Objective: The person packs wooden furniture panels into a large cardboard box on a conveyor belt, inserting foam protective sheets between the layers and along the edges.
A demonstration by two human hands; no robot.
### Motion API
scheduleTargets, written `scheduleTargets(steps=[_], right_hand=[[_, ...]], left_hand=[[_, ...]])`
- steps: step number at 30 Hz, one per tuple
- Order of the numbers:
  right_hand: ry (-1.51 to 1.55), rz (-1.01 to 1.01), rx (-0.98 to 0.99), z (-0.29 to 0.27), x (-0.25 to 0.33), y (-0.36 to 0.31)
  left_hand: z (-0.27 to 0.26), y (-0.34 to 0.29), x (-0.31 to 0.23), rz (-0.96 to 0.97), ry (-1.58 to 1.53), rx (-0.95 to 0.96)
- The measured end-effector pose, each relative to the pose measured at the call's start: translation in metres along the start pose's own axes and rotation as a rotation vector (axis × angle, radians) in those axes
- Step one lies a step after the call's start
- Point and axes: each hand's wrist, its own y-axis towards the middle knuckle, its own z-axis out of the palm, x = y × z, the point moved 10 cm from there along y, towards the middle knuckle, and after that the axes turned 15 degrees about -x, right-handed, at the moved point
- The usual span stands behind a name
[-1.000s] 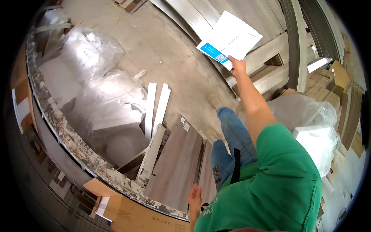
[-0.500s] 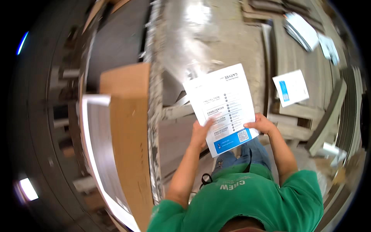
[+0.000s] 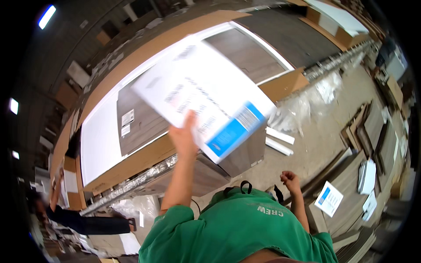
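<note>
Fingers [image 3: 190, 119] of the left hand [image 3: 182, 141] pinch the near edge of a white sheet [image 3: 210, 74] with a blue band; those of the right hand [image 3: 290, 182] curl inward, holding nothing visible, and whether they press together I cannot tell; the tilted, blurred sheet partly hides an open carton [image 3: 131, 163] with a wood-look panel [image 3: 151, 116] and white foam [image 3: 101, 153], lying on a bench [image 3: 144, 174]; to the right, a similar leaflet [image 3: 329, 198] lies on boards [image 3: 346, 175].
</note>
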Motion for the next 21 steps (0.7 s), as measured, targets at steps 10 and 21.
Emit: scheduleTargets(steps=[10,21], right_hand=[[-0.531,-0.035,-0.025,-0.031,-0.127,0.017],[-0.987,0.184,0.020,-0.109,-0.186,0.013]], left_hand=[[-0.214,0.164,-0.094,0.551,0.526,-0.753],[0.063,-0.074,-0.009,1.034,0.517,0.260]])
